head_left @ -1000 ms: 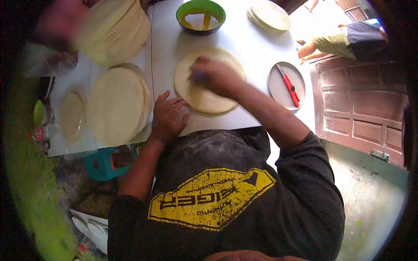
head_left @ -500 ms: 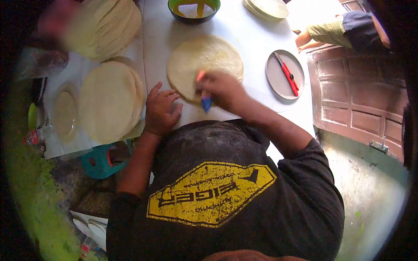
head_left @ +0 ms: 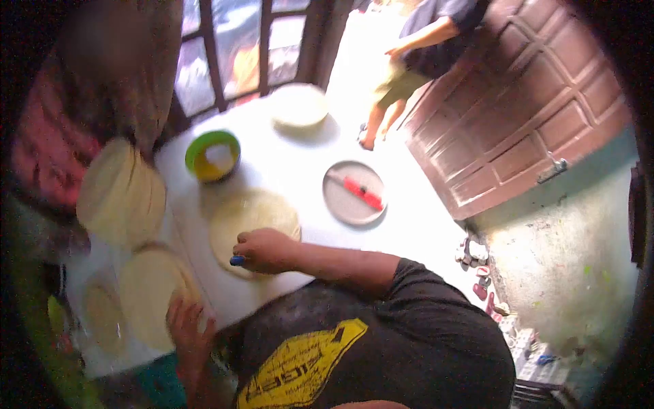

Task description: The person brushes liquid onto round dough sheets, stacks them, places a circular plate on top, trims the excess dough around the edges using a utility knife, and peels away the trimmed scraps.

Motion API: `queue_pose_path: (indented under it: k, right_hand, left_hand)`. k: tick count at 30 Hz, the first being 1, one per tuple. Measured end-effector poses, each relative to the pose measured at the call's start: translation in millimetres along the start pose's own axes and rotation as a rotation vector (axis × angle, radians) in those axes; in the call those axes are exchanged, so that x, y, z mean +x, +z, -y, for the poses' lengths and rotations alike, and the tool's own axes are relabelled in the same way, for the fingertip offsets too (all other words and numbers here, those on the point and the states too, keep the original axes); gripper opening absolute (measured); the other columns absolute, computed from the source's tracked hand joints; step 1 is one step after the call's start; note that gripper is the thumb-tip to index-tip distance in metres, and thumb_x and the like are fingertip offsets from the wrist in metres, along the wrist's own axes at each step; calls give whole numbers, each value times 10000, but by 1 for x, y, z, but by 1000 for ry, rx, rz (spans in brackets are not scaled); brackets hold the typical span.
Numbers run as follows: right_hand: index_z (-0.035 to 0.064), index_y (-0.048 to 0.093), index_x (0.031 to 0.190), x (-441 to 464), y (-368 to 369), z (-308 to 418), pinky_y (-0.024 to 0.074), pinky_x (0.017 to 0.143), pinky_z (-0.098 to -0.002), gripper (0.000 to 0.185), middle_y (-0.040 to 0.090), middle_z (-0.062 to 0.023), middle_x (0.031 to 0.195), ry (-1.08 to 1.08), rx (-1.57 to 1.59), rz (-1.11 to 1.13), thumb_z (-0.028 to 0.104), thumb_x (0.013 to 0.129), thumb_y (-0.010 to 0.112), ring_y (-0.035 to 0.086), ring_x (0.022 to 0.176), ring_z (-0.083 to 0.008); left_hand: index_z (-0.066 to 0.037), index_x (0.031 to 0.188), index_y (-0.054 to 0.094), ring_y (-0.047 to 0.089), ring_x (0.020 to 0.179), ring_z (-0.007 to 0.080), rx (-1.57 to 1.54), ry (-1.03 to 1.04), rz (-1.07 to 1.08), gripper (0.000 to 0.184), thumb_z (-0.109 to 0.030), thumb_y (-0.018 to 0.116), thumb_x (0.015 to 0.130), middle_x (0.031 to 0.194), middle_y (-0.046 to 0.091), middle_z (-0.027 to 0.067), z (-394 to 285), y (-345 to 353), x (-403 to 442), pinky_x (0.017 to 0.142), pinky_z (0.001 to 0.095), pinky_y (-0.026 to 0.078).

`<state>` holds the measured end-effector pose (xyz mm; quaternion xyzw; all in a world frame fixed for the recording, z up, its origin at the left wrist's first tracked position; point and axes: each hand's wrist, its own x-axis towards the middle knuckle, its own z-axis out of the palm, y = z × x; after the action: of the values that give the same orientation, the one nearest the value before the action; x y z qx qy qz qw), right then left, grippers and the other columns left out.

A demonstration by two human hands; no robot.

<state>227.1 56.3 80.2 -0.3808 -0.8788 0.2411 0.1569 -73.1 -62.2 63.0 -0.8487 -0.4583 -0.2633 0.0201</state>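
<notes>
My right hand (head_left: pixel 266 251) is closed around a small tool, probably a brush, whose blue end (head_left: pixel 237 261) shows below the fingers; the rest is hidden. It is over the near part of a round, flat dough sheet (head_left: pixel 255 211), which looks glossy. My left hand (head_left: pixel 188 322) holds nothing, fingers apart, at the right edge of a stack of round dough sheets (head_left: pixel 146 290). Whether it touches the stack is unclear. Beyond the glossy sheet stands a green bowl (head_left: pixel 197 144) with yellow liquid.
A grey plate (head_left: pixel 340 208) carries a red cutter knife (head_left: pixel 363 193). More rounds (head_left: pixel 300 105) lie at the far edge, and another stack (head_left: pixel 121 194) at far left. A clear round lid-like thing (head_left: pixel 102 317) lies left. Another person (head_left: pixel 422 54) stands beside the brown door (head_left: pixel 511 116).
My view has swung up and right, showing the window and more of the door. My left hand has moved from beside the glossy sheet to the left stack. My right hand stays over the sheet.
</notes>
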Motion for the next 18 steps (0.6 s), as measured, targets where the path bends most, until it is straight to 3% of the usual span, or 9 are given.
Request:
queue_pose_path:
  k: [3,4,6,8,12,14,18]
  right_hand:
    - [82,628,846,24,-30,-28,523,709,-469,178,604,-157,856,114,-54,-188,256,868,603,631,807,-360]
    - [75,636,842,31,-36,-37,528,712,-464,202,610,-167,861,164,-58,-262,267,881,588,637,819,-355]
    - [94,636,831,38,-15,-55,519,697,-443,111,594,-139,833,123,-144,-328,204,825,630,621,785,-335]
    - [107,644,831,32,-4,-48,507,697,-436,77,582,-123,842,-89,-231,-374,175,795,646,615,807,-315]
    - [107,645,831,25,16,-36,485,714,-443,140,570,-106,882,-122,-229,-336,208,754,704,597,830,-317]
    - [106,645,837,16,19,-36,475,728,-447,169,564,-104,870,-155,-203,-338,223,742,719,589,827,-315]
    - [100,639,816,-8,5,-18,479,723,-448,152,577,-114,849,-8,-266,-350,214,752,717,604,821,-322]
  left_hand:
    - [-14,1082,618,484,1214,431,253,-297,162,516,-177,811,632,1205,577,200,8,-36,-8,1054,547,357]
    - [-27,1135,594,462,1241,437,268,-257,218,549,-207,812,664,1233,555,217,24,-42,-22,1042,534,386]
    - [-39,1189,570,440,1268,443,286,-210,274,583,-237,813,697,1260,533,234,41,-49,-38,1031,520,414]
    - [-41,1187,572,444,1265,443,90,-407,182,579,-180,813,679,1253,534,237,26,-53,-45,1053,513,393]
    - [-21,1177,573,453,1258,441,133,-352,138,595,-113,819,643,1233,540,235,23,-52,-46,1051,510,393]
    - [-19,1178,581,458,1259,431,185,-210,151,595,-71,817,634,1232,545,228,23,-62,-43,1038,499,407]
    - [-7,1181,581,469,1259,404,204,-253,223,541,-65,785,683,1257,546,214,22,-79,-47,1038,499,405]
